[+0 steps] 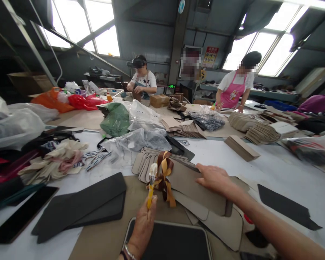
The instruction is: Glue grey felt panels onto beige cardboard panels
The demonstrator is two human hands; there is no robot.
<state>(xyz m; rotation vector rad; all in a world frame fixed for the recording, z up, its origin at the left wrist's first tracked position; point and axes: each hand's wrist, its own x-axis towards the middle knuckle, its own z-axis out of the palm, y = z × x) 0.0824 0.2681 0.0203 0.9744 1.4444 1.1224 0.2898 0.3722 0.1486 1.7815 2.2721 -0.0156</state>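
Observation:
My left hand [143, 225] is closed round the yellow handle of a brush [151, 193], held upright with white paste on its tip. Below it lies a black panel with a pale rim [170, 238]. My right hand [213, 178] grips the far edge of a long taupe panel [195, 187], thumb on its face and fingers over the edge. Under that panel several pale rounded panels [224, 227] are fanned out. Brown and gold ribbon strips [165, 175], tied in a bow, lie beside the brush tip, in front of a row of stacked taupe pieces [143, 166].
Dark grey panels [83, 202] and a black phone-like slab [21, 215] lie left. Fabric scraps [56, 159] and plastic bags [141, 142] are beyond. Stacked pieces [262, 128] stand at right. Two people [143, 81] work across the table.

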